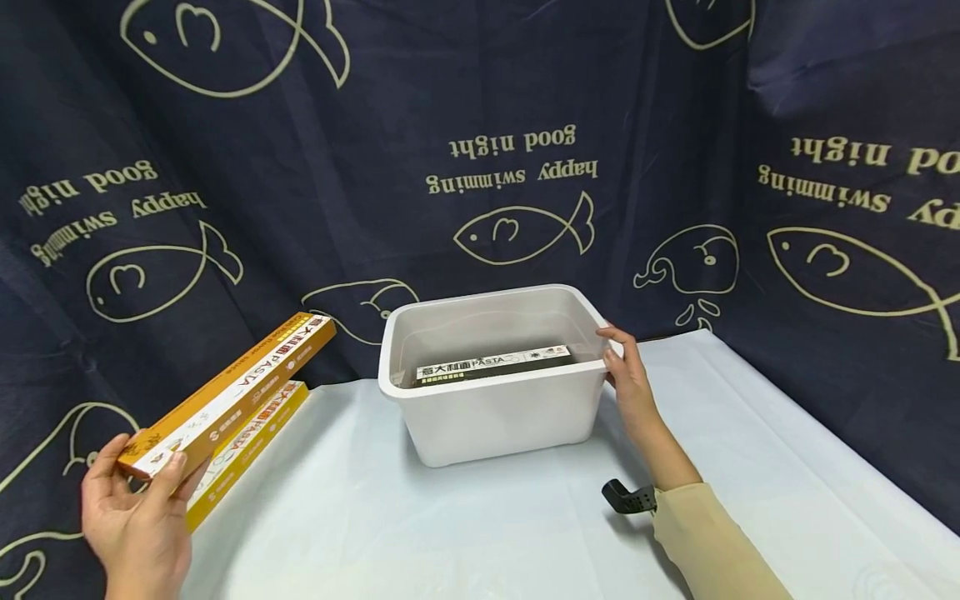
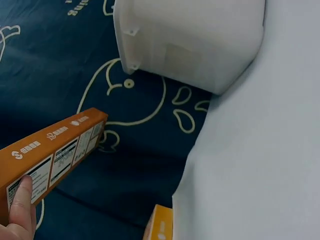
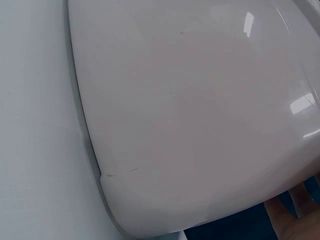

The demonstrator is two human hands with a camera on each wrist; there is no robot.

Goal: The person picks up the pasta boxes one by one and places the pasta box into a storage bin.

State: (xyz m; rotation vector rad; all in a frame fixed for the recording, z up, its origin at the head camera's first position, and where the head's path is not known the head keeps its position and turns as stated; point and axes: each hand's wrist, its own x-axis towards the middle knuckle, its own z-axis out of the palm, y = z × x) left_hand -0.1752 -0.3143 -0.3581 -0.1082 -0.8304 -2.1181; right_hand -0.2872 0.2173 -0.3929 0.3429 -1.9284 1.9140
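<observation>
My left hand (image 1: 142,521) holds an orange pasta box (image 1: 247,375) by its near end, tilted up toward the back. In the left wrist view a fingertip (image 2: 22,202) lies on the printed label of that orange box. Just below it in the head view, a yellow pasta box (image 1: 240,462) is at the left side of the table. My right hand (image 1: 633,392) grips the right rim of a light grey plastic bin (image 1: 498,425), thumb on the near side. Inside the bin lies a black and white pasta box (image 1: 495,364); its lower part is hidden by the front wall.
A pale cloth covers the table (image 1: 420,533). Behind it and along the sides hangs a dark blue curtain (image 1: 375,192) with fish drawings. A black strap-like piece (image 1: 628,497) sticks out at my right wrist, beside the beige sleeve (image 1: 712,550).
</observation>
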